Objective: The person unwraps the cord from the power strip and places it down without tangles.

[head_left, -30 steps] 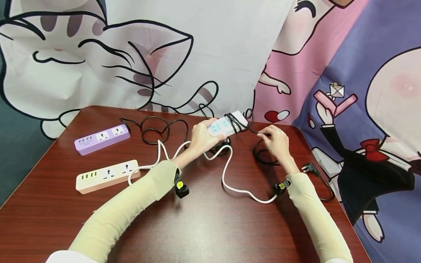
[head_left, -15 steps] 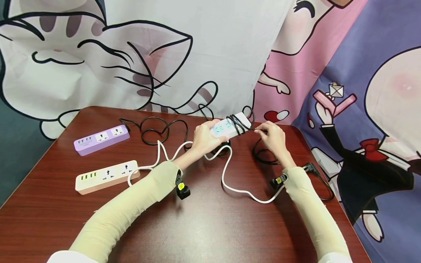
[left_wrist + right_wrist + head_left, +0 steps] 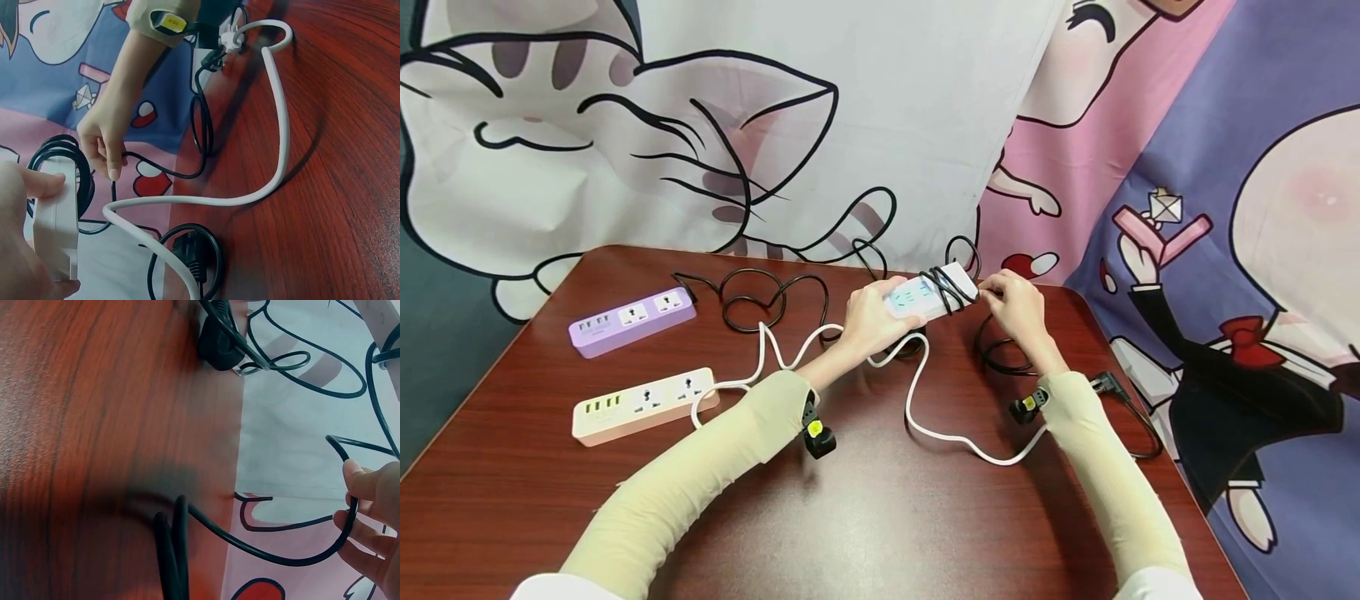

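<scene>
My left hand (image 3: 868, 318) grips one end of a white power strip (image 3: 910, 297) with pale blue sockets, raised over the back of the table. Black cord (image 3: 948, 292) is wound in several turns around the strip's other end. Close to that end, my right hand (image 3: 1017, 307) pinches the same cord between thumb and fingers. In the right wrist view, the held cord (image 3: 294, 560) curves from the fingertips back toward the table. The left wrist view shows the strip (image 3: 56, 234) side-on, its sockets hidden, with the thumb across it.
A purple power strip (image 3: 632, 321) and a cream power strip (image 3: 643, 406) lie on the left. A white cable (image 3: 917, 400) snakes across the middle of the table. Loose black cord (image 3: 754, 298) lies at the back, and a black plug (image 3: 1108, 383) near the right edge.
My right hand has moved left, nearer the wrapped end, still pinching the cord. The white strip and my left hand have shifted slightly right and down. The other strips stay put.
</scene>
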Demonstrator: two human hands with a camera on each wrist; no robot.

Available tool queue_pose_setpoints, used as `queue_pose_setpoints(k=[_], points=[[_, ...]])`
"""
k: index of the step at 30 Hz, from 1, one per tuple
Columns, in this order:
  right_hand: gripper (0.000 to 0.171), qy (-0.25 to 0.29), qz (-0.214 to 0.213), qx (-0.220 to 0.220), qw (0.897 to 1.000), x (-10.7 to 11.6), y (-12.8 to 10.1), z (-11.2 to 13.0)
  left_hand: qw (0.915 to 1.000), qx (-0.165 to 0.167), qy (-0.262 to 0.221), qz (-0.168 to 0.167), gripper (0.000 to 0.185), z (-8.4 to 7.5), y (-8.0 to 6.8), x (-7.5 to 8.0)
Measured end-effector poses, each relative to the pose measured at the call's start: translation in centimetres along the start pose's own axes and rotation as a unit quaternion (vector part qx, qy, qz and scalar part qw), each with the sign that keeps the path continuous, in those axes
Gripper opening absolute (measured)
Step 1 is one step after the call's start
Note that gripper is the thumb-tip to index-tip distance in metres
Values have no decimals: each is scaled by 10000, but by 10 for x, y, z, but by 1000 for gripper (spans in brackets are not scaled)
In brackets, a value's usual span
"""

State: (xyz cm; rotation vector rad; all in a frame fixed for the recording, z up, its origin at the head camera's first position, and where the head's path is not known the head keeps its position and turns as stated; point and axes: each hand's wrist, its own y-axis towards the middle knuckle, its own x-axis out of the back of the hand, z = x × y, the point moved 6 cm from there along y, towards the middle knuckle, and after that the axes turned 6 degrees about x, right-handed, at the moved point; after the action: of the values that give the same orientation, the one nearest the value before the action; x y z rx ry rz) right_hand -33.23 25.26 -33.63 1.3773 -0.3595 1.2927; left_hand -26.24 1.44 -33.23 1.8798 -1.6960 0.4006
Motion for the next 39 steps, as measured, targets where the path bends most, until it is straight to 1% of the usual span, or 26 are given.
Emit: queue_pose_setpoints(k=[9, 13, 18, 23, 30, 39], points=[[6, 4, -53, -130, 9999, 5, 7, 0, 9999, -49, 79, 80, 58, -1, -1, -3], [10, 42, -94, -241, 9997, 8, 9, -2, 9998, -83, 128, 118, 59, 0, -2, -5], [12, 28, -157, -276, 9995, 13, 9, -2, 9998, -54, 132, 144, 60, 3, -2, -6], [11, 24, -213, -294, 9993, 16, 7, -1, 9997, -69, 157, 148, 61, 3, -2, -6], [12, 62, -368, -264, 9990, 21, 3, 1, 9998, -82, 191, 60, 58, 3, -3, -5], [13, 111, -472, -275, 9984, 25, -6, 3, 10000, 11, 23, -56, 59, 7, -6, -1]])
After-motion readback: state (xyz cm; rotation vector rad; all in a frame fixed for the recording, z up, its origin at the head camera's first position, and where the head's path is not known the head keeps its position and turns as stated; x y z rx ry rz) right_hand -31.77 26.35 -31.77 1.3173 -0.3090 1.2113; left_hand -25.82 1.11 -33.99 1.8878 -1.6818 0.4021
